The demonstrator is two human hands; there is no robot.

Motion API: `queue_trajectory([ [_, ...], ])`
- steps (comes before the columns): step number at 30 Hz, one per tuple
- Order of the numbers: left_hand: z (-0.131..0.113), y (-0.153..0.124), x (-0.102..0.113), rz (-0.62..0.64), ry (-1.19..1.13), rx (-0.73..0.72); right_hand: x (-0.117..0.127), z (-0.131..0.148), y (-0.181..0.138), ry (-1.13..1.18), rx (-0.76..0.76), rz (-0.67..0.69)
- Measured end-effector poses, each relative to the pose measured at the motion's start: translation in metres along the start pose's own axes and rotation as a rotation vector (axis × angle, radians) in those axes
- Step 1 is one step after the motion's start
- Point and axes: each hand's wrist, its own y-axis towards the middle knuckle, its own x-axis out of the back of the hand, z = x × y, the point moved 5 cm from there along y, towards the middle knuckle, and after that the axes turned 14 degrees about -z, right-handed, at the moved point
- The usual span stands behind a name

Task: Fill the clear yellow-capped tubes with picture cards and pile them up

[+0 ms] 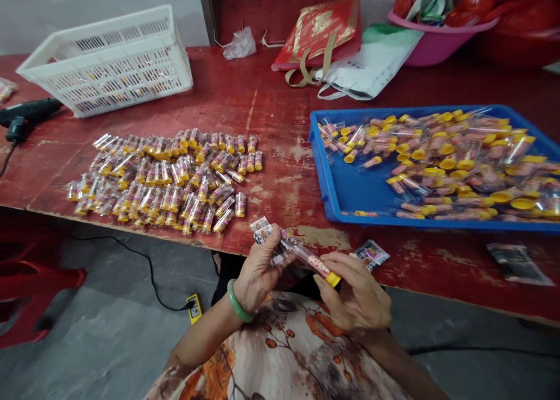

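Observation:
My left hand (258, 272), with a green bangle on the wrist, pinches a small printed sticker sheet (262, 232) and the open end of a clear plastic tube (308, 259). My right hand (356, 295) grips the same tube near its yellow cap (333, 279). Both hands are just in front of the red table's (271, 108) near edge, over my lap. A pile of finished small tubes (168, 178) lies on the table to the left. A blue tray (350, 190) full of yellow-capped tubes sits to the right.
A white slotted crate (109, 59) stands at the back left, a glue gun (24, 117) beside it. Red and white bags (332, 44) and a pink basin (433, 38) are at the back. Sticker packets (371, 253) lie near the edge. A red stool (30, 283) stands at left.

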Motion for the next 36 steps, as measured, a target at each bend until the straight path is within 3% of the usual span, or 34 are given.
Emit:
queue_trajectory([
  [6, 0.001, 0.001, -0.004, 0.050, 0.006, -0.034, 0.000, 0.006, -0.001, -0.162, 0.182, 0.076],
  [10, 0.003, 0.002, -0.004, 0.078, 0.030, -0.075, -0.002, 0.009, 0.000, -0.224, 0.233, 0.048],
  [15, 0.000, 0.001, -0.005, 0.139, 0.044, -0.172, -0.007, 0.002, 0.000, -0.058, 0.098, 0.097],
  [18, -0.001, -0.001, -0.005, 0.140, 0.065, -0.182, -0.011, -0.003, 0.000, 0.052, -0.001, 0.059],
  [24, 0.001, -0.006, -0.008, 0.172, 0.091, -0.165, -0.025, -0.007, 0.006, 0.051, 0.015, 0.046],
  [26, -0.001, -0.007, -0.008, 0.195, 0.100, -0.165, -0.028, -0.011, 0.012, 0.073, -0.012, 0.087],
  [31, -0.004, -0.006, -0.009, 0.239, 0.159, -0.121, -0.028, -0.023, 0.025, 0.294, -0.268, 0.297],
  [36, -0.002, -0.007, -0.011, 0.234, 0.155, -0.138, -0.019, -0.014, 0.025, 0.170, -0.203, 0.128],
])
